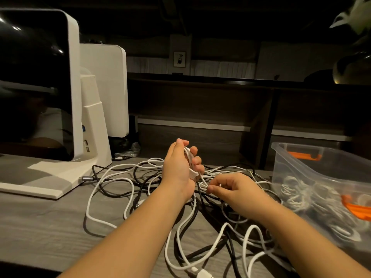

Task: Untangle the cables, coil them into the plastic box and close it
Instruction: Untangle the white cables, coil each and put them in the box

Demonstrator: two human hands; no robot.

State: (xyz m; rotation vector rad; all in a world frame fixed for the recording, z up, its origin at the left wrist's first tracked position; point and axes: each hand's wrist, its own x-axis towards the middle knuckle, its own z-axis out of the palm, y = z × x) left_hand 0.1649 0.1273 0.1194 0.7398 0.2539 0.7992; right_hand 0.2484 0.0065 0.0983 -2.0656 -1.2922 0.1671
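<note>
Two bare forearms are seen reaching in from the bottom of the frame over a grey wood-grain desk, where white and black cables are spread in a loose tangle. A white plug is seen at the very near edge, still attached to its lead.

A small coil of white cable is gripped in the left hand, which is raised above the heap with its fingers curled round the loops. A thin white strand running from that coil is pinched by the right hand, between thumb and fingertips, just beside the left wrist and low over the pile.

The clear plastic box with orange latches is seen at the right of the desk, close to the heap and still open; several coiled cables can already be made out inside it. Its lid cannot be identified with certainty. A white monitor stand and dark screen are set at the left.

The step in hand is judged to be the winding of one white cable, with much of the tangle still unsorted. For the next move, the pinched strand would need to be drawn free of the crossing black leads before being laid round the coil; snagging on the pile is the likely risk.
</note>
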